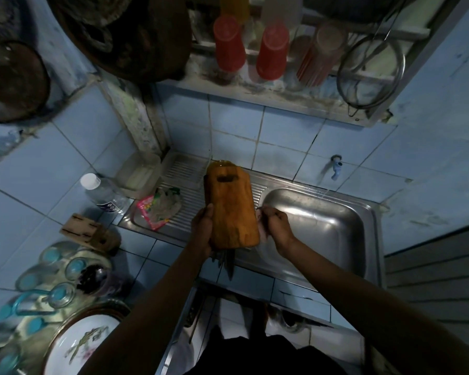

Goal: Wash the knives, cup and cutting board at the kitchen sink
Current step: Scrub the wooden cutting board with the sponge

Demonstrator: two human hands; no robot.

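Observation:
My left hand (pixel 202 231) grips the left edge of a wooden cutting board (pixel 229 209) with a handle slot, holding it upright over the drainboard (pixel 184 169) beside the sink basin (pixel 317 226). Dark knife blades (pixel 228 263) stick out below the board near my left palm. A yellowish rim (pixel 220 163) shows behind the board's top edge. My right hand (pixel 276 226) is curled at the board's right edge around a pale translucent object (pixel 261 228), mostly hidden by the board.
A blue tap (pixel 336 169) sits on the tiled wall above the basin. On the left are a wooden knife block (pixel 90 231), a clear bottle (pixel 100 190), plastic wrappers (pixel 157 209), several glasses (pixel 52 277) and a flowered plate (pixel 79 345). Red cups (pixel 271 50) stand on the shelf above.

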